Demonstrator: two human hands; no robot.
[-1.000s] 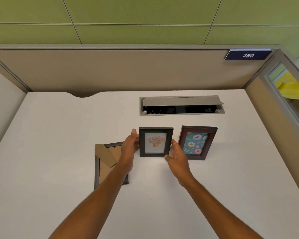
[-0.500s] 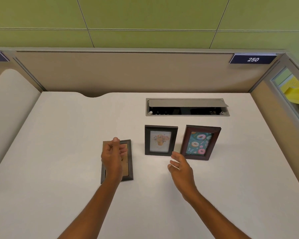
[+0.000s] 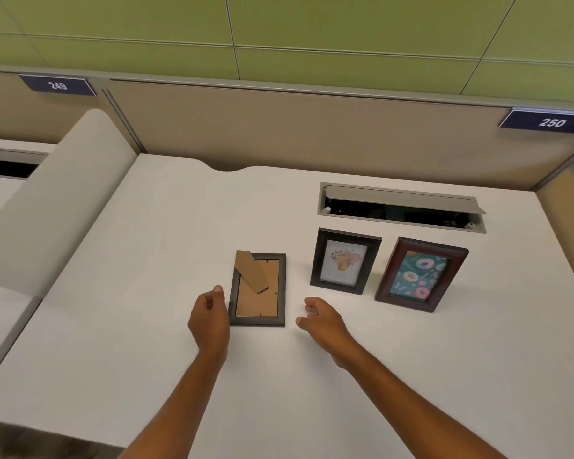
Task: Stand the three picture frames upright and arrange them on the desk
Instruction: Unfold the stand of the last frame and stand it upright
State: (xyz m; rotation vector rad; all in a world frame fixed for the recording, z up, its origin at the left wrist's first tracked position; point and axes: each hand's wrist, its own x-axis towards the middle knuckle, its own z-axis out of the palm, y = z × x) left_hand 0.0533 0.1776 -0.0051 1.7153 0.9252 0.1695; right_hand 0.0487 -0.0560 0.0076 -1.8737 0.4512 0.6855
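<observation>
**A:** How do the grips stand?

**B:** The left hand [image 3: 209,321] has a loose grip, fingers half curled and thumb raised, with nothing in it; it sits just beside the left edge of the face-down frame [image 3: 259,293]; whether it touches that edge I cannot tell.

**A:** And the other?

**B:** The right hand [image 3: 322,318] is over the bench [image 3: 146,293], just right of that frame's near corner; its grip is apart, fingers relaxed and spread, holding nothing and clear of the frame.

**A:** Where are the frames?

**B:** The face-down frame lies flat between the two hands, brown backing upward; its cardboard stand [image 3: 251,271] lies slantwise across the backing, poking past the upper left corner. To its right the flower frame [image 3: 345,261] stands upright, dark-bordered, picture toward the camera; further right, near it but apart, the doughnut frame [image 3: 420,274] stands too, reddish-brown.

**A:** The surface and the room?

**B:** The bench is white; behind the standing frames a grey cable hatch [image 3: 401,207] is set into it, lid raised; a beige partition [image 3: 279,127] runs along the back, carrying dark number plates reading 249 [image 3: 57,85] and 250 [image 3: 551,122]; green wall panels [image 3: 279,21] rise above it; a pale divider [image 3: 57,200] bounds the left side.
</observation>
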